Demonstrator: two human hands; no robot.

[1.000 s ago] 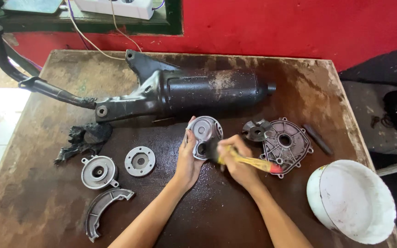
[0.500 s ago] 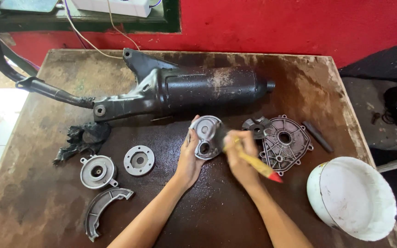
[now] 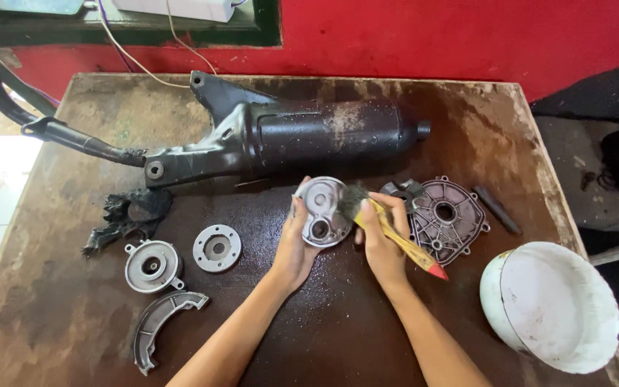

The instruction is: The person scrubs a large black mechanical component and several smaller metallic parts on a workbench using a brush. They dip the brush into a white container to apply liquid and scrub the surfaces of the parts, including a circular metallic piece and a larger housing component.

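The left hand (image 3: 294,247) grips the metal cover (image 3: 322,211) upright at table centre, while the right hand (image 3: 381,240), just right of it, grips a brush (image 3: 388,233) whose bristles touch the cover's right edge.

The worn, wet-looking wooden table (image 3: 59,315) carries a black exhaust muffler (image 3: 309,136), grey metal covers (image 3: 447,215), and a white bowl (image 3: 549,308).

Two bare forearms, slim; no sleeves, gloves or rings

Five metal parts (image 3: 217,248), one brush (image 3: 395,240).
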